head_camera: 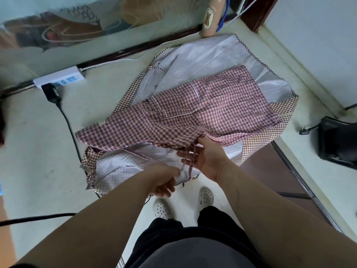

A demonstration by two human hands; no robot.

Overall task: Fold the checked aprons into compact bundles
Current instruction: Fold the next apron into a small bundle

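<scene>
A red-and-white checked apron (193, 111) with a white-piped pocket lies spread across a second apron (202, 60), which shows its pale lining and a brown checked border. Both rest on a pale surface (48, 144). My right hand (204, 155) holds the near edge of the red apron, and its thin checked ties hang across the fingers. My left hand (164, 180) is just below, fingers curled around the lower end of a tie at the near edge of the pale apron.
A white power strip (59, 78) with a black plug and cable lies at the left. A beige bottle (211, 18) stands at the back. A black device (338, 140) with a cable sits at the right edge. My feet in white clogs (162, 209) are below.
</scene>
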